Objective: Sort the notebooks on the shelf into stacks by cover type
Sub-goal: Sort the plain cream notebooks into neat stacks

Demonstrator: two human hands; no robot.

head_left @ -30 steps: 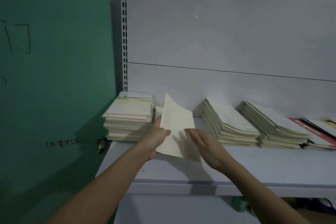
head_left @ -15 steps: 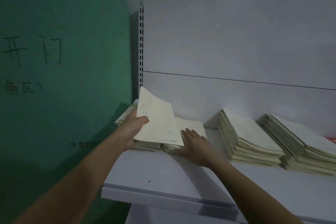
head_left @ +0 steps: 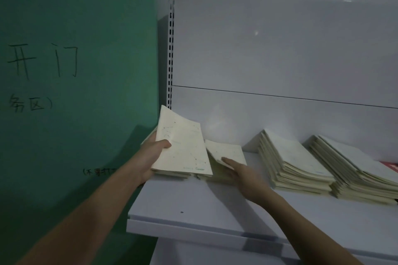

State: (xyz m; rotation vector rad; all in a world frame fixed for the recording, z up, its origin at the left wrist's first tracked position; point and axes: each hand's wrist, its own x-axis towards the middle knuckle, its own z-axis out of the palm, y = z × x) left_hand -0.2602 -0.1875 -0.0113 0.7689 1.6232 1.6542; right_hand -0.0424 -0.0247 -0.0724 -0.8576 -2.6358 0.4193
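My left hand (head_left: 154,153) grips a cream notebook (head_left: 183,146) with a faint star-pattern cover, tilted up over the leftmost stack at the shelf's left end. That stack is mostly hidden behind the raised cover. My right hand (head_left: 239,170) lies with straight fingers on a second cream notebook (head_left: 226,150) just to the right. Two fanned stacks of cream notebooks stand further right, a middle stack (head_left: 295,163) and a right stack (head_left: 355,170).
The white shelf (head_left: 215,206) has a front lip facing me. A green wall (head_left: 75,92) with handwritten characters borders the left. A slotted upright (head_left: 171,54) and a white back panel stand behind. A red cover (head_left: 391,165) peeks in at the far right.
The view shifted left. My left hand carried the star-pattern notebook leftward from mid-shelf to the leftmost stack and raised it. My right hand settled flat on the neighbouring notebook.
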